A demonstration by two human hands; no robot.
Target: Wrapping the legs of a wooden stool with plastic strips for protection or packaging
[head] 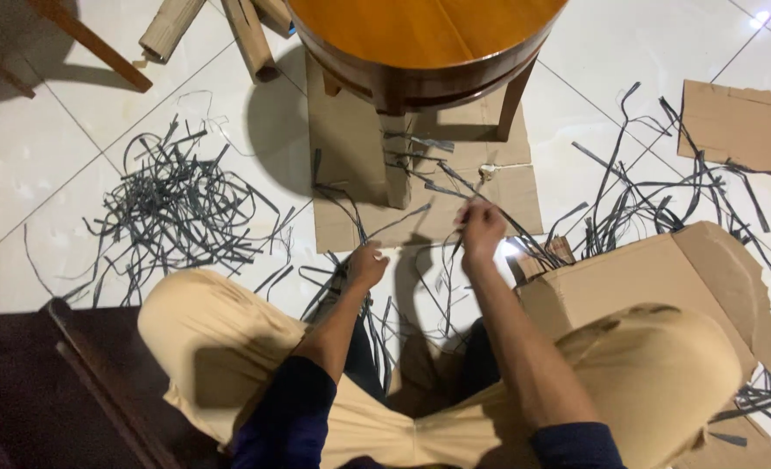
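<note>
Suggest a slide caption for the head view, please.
Seated person's left hand and right hand handle dark strips beside a round wooden table.

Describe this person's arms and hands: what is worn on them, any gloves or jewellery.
Both forearms are bare. Dark navy sleeves are pushed up around the elbows. The left hand and right hand wear no gloves; no watch or ring is visible, though the picture is slightly blurred.

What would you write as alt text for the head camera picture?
A seated person's right hand and left hand hold thin dark strips over flat cardboard on a tiled floor, below a round wooden table.
</note>
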